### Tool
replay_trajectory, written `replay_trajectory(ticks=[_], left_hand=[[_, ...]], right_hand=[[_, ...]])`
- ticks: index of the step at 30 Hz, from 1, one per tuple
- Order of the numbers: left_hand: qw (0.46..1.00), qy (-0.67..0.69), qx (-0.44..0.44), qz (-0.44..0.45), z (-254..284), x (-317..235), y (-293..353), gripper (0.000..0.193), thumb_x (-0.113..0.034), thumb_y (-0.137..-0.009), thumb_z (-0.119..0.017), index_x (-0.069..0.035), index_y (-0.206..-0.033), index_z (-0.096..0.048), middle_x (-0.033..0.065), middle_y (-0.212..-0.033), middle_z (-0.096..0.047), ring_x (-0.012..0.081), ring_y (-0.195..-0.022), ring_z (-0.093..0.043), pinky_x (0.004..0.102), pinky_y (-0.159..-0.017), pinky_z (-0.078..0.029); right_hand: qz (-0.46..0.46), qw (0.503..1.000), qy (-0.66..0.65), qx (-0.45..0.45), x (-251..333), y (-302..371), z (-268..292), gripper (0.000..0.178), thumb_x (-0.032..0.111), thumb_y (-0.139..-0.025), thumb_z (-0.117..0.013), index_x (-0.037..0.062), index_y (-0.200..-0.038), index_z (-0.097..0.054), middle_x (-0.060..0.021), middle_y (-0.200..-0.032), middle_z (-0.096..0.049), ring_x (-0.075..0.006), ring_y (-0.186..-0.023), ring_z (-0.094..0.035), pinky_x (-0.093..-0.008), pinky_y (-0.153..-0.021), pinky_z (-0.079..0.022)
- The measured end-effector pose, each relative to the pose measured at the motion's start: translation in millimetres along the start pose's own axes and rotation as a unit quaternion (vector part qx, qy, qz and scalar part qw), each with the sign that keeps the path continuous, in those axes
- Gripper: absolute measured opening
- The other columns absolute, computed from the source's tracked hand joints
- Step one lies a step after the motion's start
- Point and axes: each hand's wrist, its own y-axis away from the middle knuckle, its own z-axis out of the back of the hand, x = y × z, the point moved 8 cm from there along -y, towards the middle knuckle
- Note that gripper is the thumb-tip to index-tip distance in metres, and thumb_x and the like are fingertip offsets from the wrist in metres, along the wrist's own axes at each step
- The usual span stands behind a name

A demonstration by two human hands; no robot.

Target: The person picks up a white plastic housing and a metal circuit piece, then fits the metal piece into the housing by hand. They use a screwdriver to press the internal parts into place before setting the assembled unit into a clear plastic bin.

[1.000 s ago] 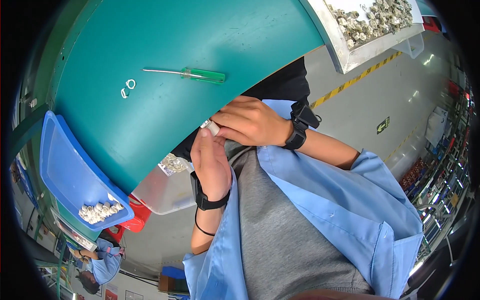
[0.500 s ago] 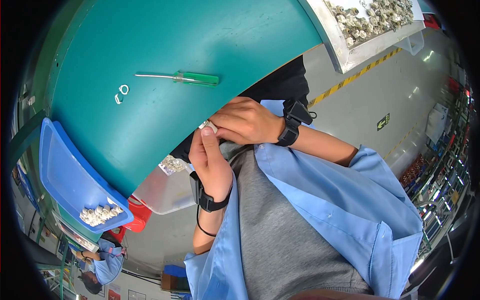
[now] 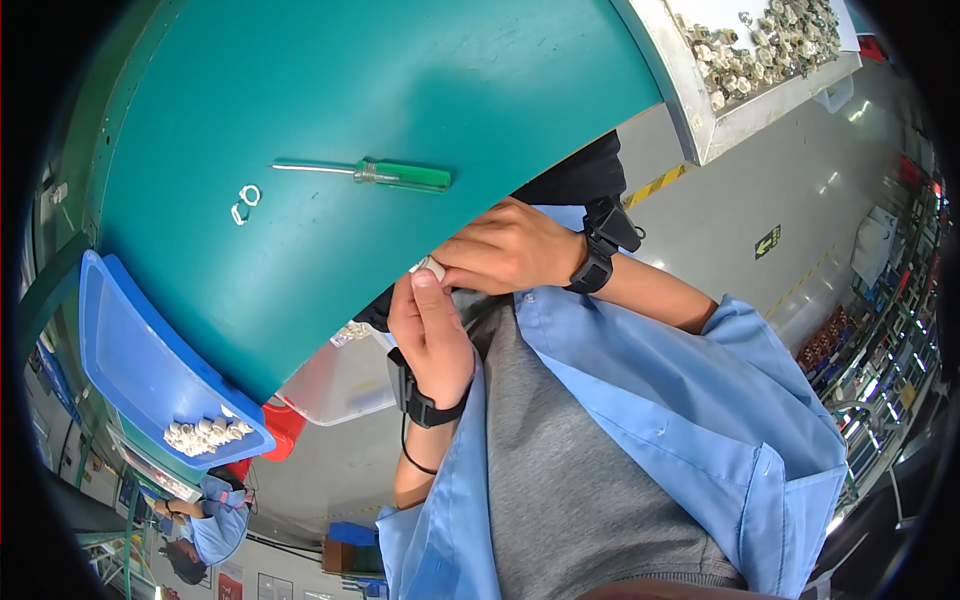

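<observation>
Between my two hands, at the table's front edge, is a small white plastic part [image 3: 430,267]. My left hand [image 3: 432,335] pinches it with the thumb on top. My right hand [image 3: 508,248] is closed against the part's other side, its fingertips partly hidden. A screwdriver [image 3: 405,175] with a clear green handle lies on the green table [image 3: 330,80], its shaft pointing left. Left of its tip lie two small white rings [image 3: 249,196], one flat and one tilted.
A blue tray [image 3: 150,340] at the left holds several white parts [image 3: 207,436]. A metal-edged tray [image 3: 700,130] at the far right holds many white-and-metal pieces [image 3: 770,50]. A clear bin [image 3: 345,385] and red stool [image 3: 283,430] stand below the table. Another person [image 3: 215,520] sits at lower left.
The whole view has shifted slightly, moving table items and hands a little right and down in the picture. Both hands keep hold of the white part.
</observation>
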Motion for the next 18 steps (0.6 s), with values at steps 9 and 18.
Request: replay_trajectory(ticks=[9, 18], left_hand=[[0.987, 0.077, 0.129, 0.059, -10.1, -13.8, 10.9, 0.038, -0.03, -0.109, -0.04, 0.004, -0.112, -0.056, 0.0114, -0.109, -0.061, 0.0171, -0.104, -0.056, 0.0323, -0.097, -0.042], [0.932, 0.094, 0.349, 0.042, -40.9, -53.1, 37.4, 0.05, -0.04, -0.106, -0.039, 0.007, -0.112, -0.056, 0.0192, -0.115, -0.06, 0.0251, -0.108, -0.057, 0.0361, -0.1, -0.041]], right_hand=[[-0.034, 0.998, -0.048, -0.031, 18.2, 6.4, 14.5, 0.03, 0.018, -0.083, -0.078, 0.0003, -0.106, -0.069, -0.0101, -0.089, -0.071, -0.0259, -0.078, -0.068, -0.0365, -0.075, -0.053], [0.026, 0.981, -0.141, -0.127, 62.4, -22.1, 62.8, 0.035, 0.018, -0.079, -0.082, -0.0005, -0.106, -0.069, -0.014, -0.107, -0.069, -0.0266, -0.09, -0.067, -0.0373, -0.077, -0.05]])
